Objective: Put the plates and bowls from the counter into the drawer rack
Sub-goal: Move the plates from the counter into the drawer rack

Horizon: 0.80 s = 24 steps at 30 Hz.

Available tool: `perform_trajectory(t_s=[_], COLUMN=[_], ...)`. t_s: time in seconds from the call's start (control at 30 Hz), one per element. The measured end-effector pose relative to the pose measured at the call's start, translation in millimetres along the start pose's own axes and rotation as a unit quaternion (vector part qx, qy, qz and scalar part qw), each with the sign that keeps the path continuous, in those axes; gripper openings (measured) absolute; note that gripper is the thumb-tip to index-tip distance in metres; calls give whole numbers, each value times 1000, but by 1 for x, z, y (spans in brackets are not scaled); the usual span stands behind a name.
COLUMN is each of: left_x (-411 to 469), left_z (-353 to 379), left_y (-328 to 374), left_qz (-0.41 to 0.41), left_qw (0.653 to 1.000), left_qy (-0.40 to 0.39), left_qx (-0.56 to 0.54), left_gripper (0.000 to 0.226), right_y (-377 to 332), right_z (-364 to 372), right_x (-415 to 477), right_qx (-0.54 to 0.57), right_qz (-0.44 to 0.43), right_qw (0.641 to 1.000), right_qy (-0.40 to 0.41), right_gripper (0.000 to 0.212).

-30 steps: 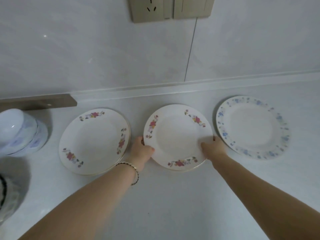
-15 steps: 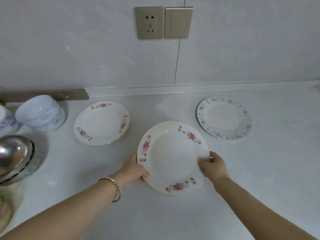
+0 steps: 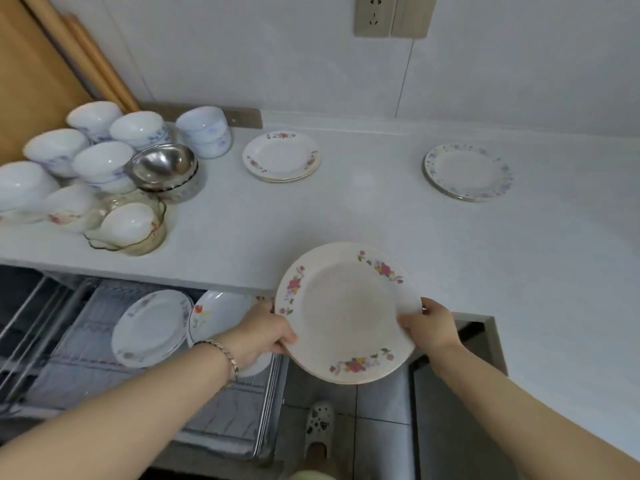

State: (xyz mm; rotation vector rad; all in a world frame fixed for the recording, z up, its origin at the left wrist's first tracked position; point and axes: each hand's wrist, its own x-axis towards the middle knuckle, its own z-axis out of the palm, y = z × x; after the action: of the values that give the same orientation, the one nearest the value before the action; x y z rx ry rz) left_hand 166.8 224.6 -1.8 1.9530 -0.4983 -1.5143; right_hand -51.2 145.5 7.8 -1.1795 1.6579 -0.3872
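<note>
I hold a white plate with pink flowers (image 3: 346,313) off the counter, past its front edge. My left hand (image 3: 263,332) grips its left rim and my right hand (image 3: 427,327) grips its right rim. Below left, the wire drawer rack (image 3: 69,341) is pulled out, with two plates (image 3: 152,327) standing in it. On the counter (image 3: 346,209) remain a small stack of pink-flowered plates (image 3: 281,156) and a blue-flowered plate (image 3: 468,172). Several upturned white bowls (image 3: 100,161) and a steel bowl (image 3: 162,166) crowd the left end.
A glass bowl holding a white bowl (image 3: 130,225) sits near the counter's front edge. Wooden boards (image 3: 41,71) lean against the wall at far left. A wall socket (image 3: 374,15) is above. My slippered foot (image 3: 318,431) stands on the tiled floor beside the rack.
Both hands lifted the pink-flowered plate from the counter's middle and drew it toward me past the front edge. The view pulled back, showing the open rack and the bowls.
</note>
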Motion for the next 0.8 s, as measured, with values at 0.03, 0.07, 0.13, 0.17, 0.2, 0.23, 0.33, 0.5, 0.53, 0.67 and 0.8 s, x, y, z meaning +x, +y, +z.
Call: perform_trajectory(t_s=[0.03, 0.07, 0.13, 0.17, 0.2, 0.23, 0.33, 0.5, 0.53, 0.67, 0.8], left_x=[-10, -19, -32, -37, -40, -41, -39, -13, -5, 43, 98], left_z=[-8, -17, -38, -50, -62, -76, -127, -230, -253, -344, -414], left_y=[-12, -23, -46, -57, -68, -78, -107, -147, -154, -180, -202], left_qz=[-8, -16, -29, -36, -43, -52, -79, -105, -109, -141, -153], left_qw=[1000, 1000, 999, 999, 998, 998, 996, 993, 992, 983, 973], left_qy=[3, 7, 18, 27, 32, 36, 43, 59, 63, 79, 92], left_qx=[-6, -11, -13, -11, -10, -13, -20, 0, 11, 83, 146], left_gripper=[28, 27, 28, 28, 28, 29, 36, 46, 43, 41, 27], right_y=[5, 10, 19, 22, 25, 26, 26, 18, 15, 0, -15], right_z=[9, 18, 42, 56, 71, 86, 139, 251, 278, 390, 479], right_x=[-12, -23, -44, -54, -61, -68, -82, -94, -97, -100, -89], right_qx=[-4, -7, -17, -20, -23, -29, -49, -52, -49, -47, -29], right_qz=[-1, -2, -2, 1, 4, 11, 24, 48, 56, 97, 157], right_qw=[1000, 1000, 1000, 999, 999, 998, 996, 992, 992, 991, 985], right_qy=[-9, -15, -25, -33, -42, -51, -73, -100, -100, -77, -58], right_gripper=[25, 23, 22, 22, 22, 23, 24, 15, 12, 31, 34])
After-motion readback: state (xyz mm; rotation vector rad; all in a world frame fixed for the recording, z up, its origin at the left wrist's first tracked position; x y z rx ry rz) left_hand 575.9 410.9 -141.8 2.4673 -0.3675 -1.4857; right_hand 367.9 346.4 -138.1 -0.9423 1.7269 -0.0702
